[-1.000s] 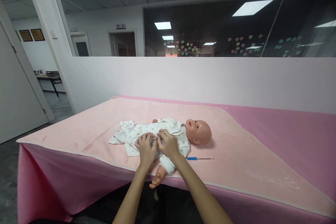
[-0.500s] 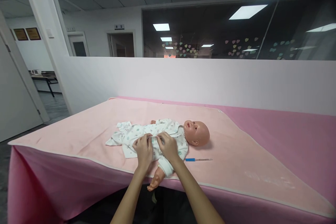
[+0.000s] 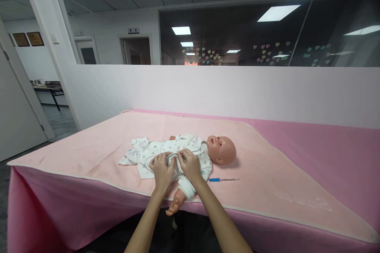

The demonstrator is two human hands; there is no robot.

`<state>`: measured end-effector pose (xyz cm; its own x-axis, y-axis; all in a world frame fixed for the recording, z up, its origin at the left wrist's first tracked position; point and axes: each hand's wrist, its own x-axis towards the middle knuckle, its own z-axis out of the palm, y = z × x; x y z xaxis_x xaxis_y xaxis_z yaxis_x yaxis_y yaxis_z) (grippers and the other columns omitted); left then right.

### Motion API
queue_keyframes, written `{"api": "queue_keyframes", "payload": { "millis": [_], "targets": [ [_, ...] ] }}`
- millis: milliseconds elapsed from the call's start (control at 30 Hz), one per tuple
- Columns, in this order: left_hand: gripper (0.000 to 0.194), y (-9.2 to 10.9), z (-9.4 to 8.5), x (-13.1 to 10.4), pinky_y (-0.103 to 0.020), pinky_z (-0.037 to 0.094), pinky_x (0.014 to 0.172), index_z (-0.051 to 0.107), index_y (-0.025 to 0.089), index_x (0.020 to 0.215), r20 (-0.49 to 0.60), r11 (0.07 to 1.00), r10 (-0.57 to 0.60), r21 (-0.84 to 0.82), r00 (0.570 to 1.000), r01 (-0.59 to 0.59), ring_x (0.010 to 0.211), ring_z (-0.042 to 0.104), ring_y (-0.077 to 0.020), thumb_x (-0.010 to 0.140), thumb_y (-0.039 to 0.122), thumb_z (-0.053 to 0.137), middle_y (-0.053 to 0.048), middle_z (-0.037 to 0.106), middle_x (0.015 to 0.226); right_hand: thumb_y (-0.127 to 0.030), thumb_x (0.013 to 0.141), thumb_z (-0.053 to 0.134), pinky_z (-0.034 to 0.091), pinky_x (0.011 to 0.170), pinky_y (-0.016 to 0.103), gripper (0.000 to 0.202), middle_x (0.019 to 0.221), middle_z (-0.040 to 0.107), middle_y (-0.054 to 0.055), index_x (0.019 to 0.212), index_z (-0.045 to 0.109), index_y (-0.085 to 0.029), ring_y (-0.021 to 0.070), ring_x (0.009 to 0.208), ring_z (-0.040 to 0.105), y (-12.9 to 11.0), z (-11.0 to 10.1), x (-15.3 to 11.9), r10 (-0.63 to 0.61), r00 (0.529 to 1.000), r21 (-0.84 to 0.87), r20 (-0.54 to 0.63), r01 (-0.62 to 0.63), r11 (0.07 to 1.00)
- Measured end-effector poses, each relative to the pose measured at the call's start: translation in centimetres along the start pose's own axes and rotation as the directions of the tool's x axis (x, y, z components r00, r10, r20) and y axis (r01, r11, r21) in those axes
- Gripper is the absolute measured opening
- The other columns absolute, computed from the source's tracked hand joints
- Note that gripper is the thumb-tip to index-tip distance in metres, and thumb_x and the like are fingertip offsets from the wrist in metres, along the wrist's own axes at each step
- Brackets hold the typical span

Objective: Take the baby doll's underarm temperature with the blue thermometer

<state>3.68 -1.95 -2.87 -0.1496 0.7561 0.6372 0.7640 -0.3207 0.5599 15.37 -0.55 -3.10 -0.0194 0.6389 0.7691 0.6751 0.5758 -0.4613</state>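
A baby doll (image 3: 222, 150) lies on its back, head to the right, in a white baby outfit (image 3: 154, 147) with small prints. Over the doll's middle, my left hand (image 3: 162, 170) has its fingertips pinched on the outfit's front. My right hand (image 3: 190, 165) pinches the cloth close by, near a thin white strip or edge between both hands; whether it is a tie cannot be made out. The doll's bare hand (image 3: 175, 202) sticks out of a white cuff toward me. A thermometer-like stick with a blue end (image 3: 215, 180) lies right of my right hand.
A light pink sheet (image 3: 255, 193) covers the table over a darker pink cloth (image 3: 341, 146). The table's near edge runs below my forearms. A white partition wall (image 3: 208, 91) with glass above stands behind the table, and a door (image 3: 18, 99) is at the left.
My left fingers have shifted slightly and the cloth between the hands is more bunched. My right hand and the doll stay almost in place. The view has moved slightly.
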Motion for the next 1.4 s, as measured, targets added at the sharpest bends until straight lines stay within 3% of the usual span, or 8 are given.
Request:
{"api": "queue_keyframes", "payload": {
  "millis": [733, 867, 967, 1067, 1167, 1233, 1333, 1400],
  "targets": [
    [0.024, -0.6, 0.2, 0.5, -0.042, 0.025, 0.090, 0.061, 0.025, 0.097, -0.052, 0.995, -0.062, -0.080, 0.997, 0.058, 0.101, 0.053, -0.0227, 0.084, 0.035, 0.043, -0.004, 0.065, 0.100, -0.026, 0.087, 0.044, 0.046, 0.069, 0.024, 0.022, 0.079, 0.066, 0.004, 0.081, 0.064, -0.019, 0.0150, 0.074, 0.061, 0.0, -0.6, -0.6, 0.028, 0.999, 0.081, -0.029, -0.026, 0.996],
    [0.026, -0.6, 0.0, 0.4, -0.045, 0.024, 0.093, 0.058, 0.025, 0.103, -0.088, 0.986, -0.140, -0.104, 0.986, 0.131, 0.101, 0.053, -0.0233, 0.083, 0.031, 0.043, -0.005, 0.064, 0.101, -0.022, 0.085, 0.044, 0.047, 0.072, 0.026, 0.021, 0.082, 0.066, 0.004, 0.083, 0.064, -0.019, 0.0159, 0.077, 0.061, -0.1, -0.7, -0.3, 0.090, 0.992, 0.100, -0.086, -0.082, 0.992],
    [0.028, -0.8, -0.5, 0.3, -0.045, 0.027, 0.093, 0.057, 0.024, 0.102, -0.194, 0.976, -0.202, -0.123, 0.960, 0.180, 0.100, 0.052, -0.0231, 0.080, 0.021, 0.040, -0.004, 0.063, 0.100, -0.017, 0.084, 0.039, 0.047, 0.077, 0.029, 0.025, 0.089, 0.066, 0.006, 0.089, 0.063, -0.019, 0.0169, 0.086, 0.061, -0.4, -1.8, -1.2, 0.172, 0.965, 0.086, -0.199, -0.157, 0.984],
    [0.029, -1.3, -1.0, 1.1, -0.043, 0.031, 0.091, 0.058, 0.024, 0.096, -0.247, 0.990, -0.129, -0.088, 0.960, 0.111, 0.098, 0.052, -0.0233, 0.077, 0.016, 0.038, -0.004, 0.062, 0.097, -0.017, 0.084, 0.037, 0.046, 0.082, 0.030, 0.026, 0.097, 0.065, 0.007, 0.092, 0.062, -0.019, 0.0180, 0.095, 0.059, -0.1, -4.6, -3.8, 0.228, 0.939, 0.034, -0.257, -0.227, 0.973],
    [0.022, -1.2, -1.2, 2.9, -0.039, 0.037, 0.086, 0.060, 0.023, 0.091, -0.145, 0.995, 0.029, -0.087, 0.989, -0.042, 0.094, 0.053, -0.0232, 0.079, 0.023, 0.041, -0.004, 0.061, 0.092, -0.021, 0.084, 0.037, 0.048, 0.079, 0.032, 0.026, 0.100, 0.065, 0.008, 0.094, 0.061, -0.019, 0.0195, 0.093, 0.060, 1.9, -8.5, -7.2, 0.333, 0.912, -0.124, -0.240, -0.369, 0.921],
    [0.019, -0.7, -1.1, 4.3, -0.034, 0.040, 0.083, 0.061, 0.024, 0.090, 0.045, 0.975, 0.151, -0.173, 0.988, -0.141, 0.094, 0.053, -0.0215, 0.079, 0.029, 0.045, -0.003, 0.061, 0.093, -0.020, 0.083, 0.036, 0.048, 0.075, 0.035, 0.029, 0.107, 0.063, 0.009, 0.097, 0.061, -0.019, 0.0221, 0.092, 0.061, 3.9, -11.1, -9.1, 0.411, 0.884, -0.320, -0.223, -0.465, 0.826],
    [0.021, 0.4, -0.5, 6.2, -0.030, 0.042, 0.079, 0.063, 0.025, 0.089, 0.393, 0.932, 0.342, -0.257, 0.854, -0.255, 0.091, 0.054, -0.0201, 0.079, 0.036, 0.048, -0.003, 0.062, 0.092, -0.020, 0.081, 0.036, 0.048, 0.070, 0.034, 0.032, 0.111, 0.062, 0.008, 0.100, 0.062, -0.020, 0.0230, 0.091, 0.062, 6.7, -13.8, -10.4, 0.458, 0.875, -0.498, -0.153, -0.469, 0.729],
    [0.024, 0.9, -0.1, 7.2, -0.029, 0.042, 0.075, 0.064, 0.025, 0.086, 0.519, 0.926, 0.374, -0.255, 0.768, -0.278, 0.085, 0.055, -0.0202, 0.080, 0.041, 0.046, -0.003, 0.062, 0.088, -0.021, 0.081, 0.036, 0.048, 0.069, 0.033, 0.032, 0.107, 0.064, 0.006, 0.101, 0.061, -0.022, 0.0218, 0.089, 0.063, 7.7, -14.6, -10.5, 0.452, 0.889, -0.521, -0.074, -0.420, 0.743]
  ]
}}
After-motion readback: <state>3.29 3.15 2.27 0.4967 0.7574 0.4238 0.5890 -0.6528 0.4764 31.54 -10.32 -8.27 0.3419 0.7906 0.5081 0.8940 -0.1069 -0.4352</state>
